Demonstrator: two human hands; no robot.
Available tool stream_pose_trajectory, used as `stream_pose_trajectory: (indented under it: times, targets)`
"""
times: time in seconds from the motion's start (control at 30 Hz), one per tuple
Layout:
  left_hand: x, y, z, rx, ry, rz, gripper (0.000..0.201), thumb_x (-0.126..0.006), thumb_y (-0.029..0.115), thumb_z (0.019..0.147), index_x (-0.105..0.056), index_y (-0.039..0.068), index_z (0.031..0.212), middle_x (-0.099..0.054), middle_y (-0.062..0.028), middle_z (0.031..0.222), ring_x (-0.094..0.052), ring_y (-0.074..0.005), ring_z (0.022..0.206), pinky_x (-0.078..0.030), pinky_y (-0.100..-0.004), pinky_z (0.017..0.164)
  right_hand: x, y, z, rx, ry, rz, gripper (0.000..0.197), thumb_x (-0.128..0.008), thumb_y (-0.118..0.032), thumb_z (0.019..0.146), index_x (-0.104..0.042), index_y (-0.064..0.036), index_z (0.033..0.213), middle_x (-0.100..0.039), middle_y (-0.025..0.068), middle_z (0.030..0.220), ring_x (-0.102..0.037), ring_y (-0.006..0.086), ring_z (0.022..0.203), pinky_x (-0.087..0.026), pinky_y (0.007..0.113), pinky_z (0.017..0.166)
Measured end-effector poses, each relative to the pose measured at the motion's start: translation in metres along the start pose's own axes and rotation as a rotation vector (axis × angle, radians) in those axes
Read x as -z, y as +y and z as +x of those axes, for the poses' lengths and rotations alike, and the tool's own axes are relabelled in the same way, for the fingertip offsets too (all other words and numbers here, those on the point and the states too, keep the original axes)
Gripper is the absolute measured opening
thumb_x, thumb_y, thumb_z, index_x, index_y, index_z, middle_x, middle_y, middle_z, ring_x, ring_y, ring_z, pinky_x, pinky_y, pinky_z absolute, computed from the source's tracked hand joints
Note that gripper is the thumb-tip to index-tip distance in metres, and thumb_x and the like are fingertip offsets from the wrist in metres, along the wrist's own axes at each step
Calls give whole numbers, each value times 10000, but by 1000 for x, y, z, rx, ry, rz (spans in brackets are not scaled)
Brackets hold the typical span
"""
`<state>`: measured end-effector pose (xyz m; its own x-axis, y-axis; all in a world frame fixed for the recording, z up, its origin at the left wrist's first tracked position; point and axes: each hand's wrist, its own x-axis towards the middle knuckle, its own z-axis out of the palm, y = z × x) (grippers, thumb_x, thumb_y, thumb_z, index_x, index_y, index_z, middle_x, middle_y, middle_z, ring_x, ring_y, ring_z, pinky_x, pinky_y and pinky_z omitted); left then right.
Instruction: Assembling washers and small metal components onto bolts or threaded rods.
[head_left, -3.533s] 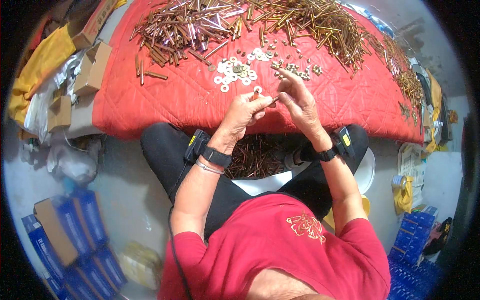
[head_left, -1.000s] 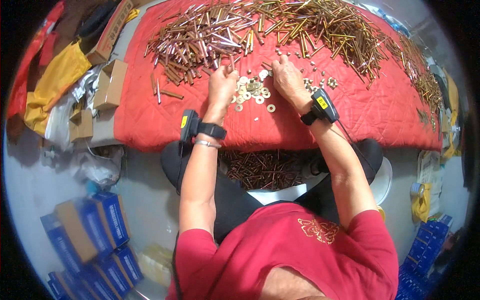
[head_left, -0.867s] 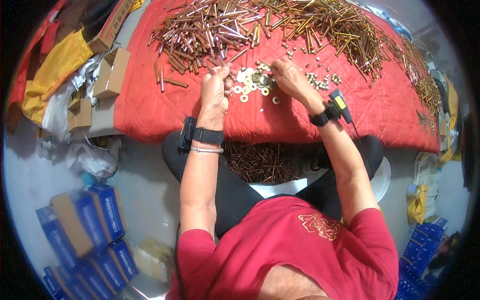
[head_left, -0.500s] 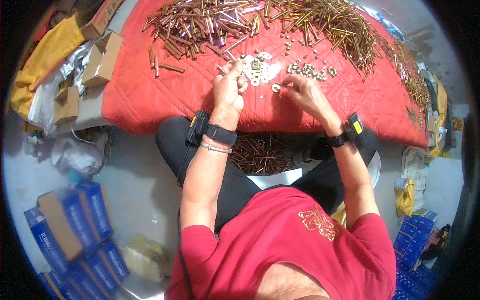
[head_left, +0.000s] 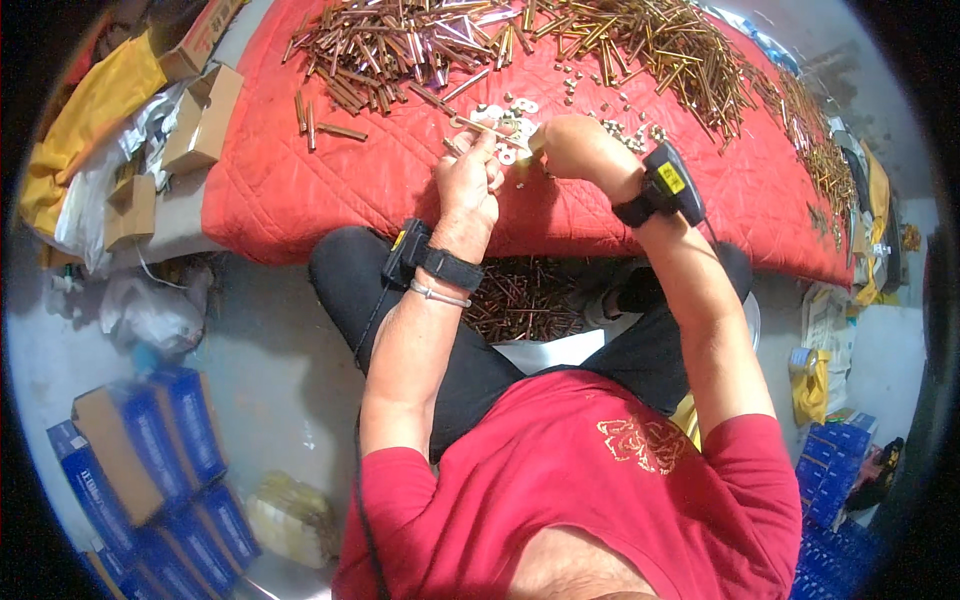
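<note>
My left hand (head_left: 468, 185) is closed, thumb and fingers pinching a slim metal rod (head_left: 486, 128) that slants across above the fingertips. Another short metal end pokes out by its knuckles. Close by on the right, my right hand (head_left: 582, 148) is bent inward with curled fingers pointing at the left one; what they hold is hidden. Pale flat washers (head_left: 522, 105) lie in a loose pile just beyond the left fingertips. Small metal nuts (head_left: 655, 133) are scattered past the right hand, partly covered by it.
A red quilted cover (head_left: 330, 205) spreads under everything. Heaps of copper-coloured tubes (head_left: 390, 50) and brassy rods (head_left: 690, 60) line the far side. More rods (head_left: 525, 300) lie below, between my legs. Cardboard boxes (head_left: 205, 115) stand left; blue boxes (head_left: 165, 430) are stacked lower left.
My right hand has swung left and turned inward, close to the left hand; the washer at its fingertips is no longer visible there. The left hand has shifted slightly right, its rod now lying crosswise.
</note>
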<state>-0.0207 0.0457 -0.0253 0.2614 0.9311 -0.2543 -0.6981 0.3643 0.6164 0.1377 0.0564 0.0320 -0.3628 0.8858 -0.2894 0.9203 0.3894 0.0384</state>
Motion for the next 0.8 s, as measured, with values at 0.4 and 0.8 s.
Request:
stream_pose_trajectory:
  times: [0.4, 0.8]
  targets:
    - [-14, 8, -14, 228, -167, 117, 207, -595, 206, 848, -655, 12, 888, -447, 66, 543, -308, -3, 377, -215, -159, 330, -30, 16, -80, -195, 576, 1315, 189, -600, -136, 879, -624, -81, 1059, -556, -51, 705, -468, 24, 606, -382, 179, 530]
    - [-5, 18, -12, 329, -523, 581, 186, -623, 194, 782, -671, 40, 874, -482, 63, 575, -318, -13, 436, -191, -184, 386, -1, 23, -107, 44, 164, 1301, 210, -624, -137, 857, -638, -58, 1051, -569, -50, 787, -484, 25, 653, -410, 187, 567]
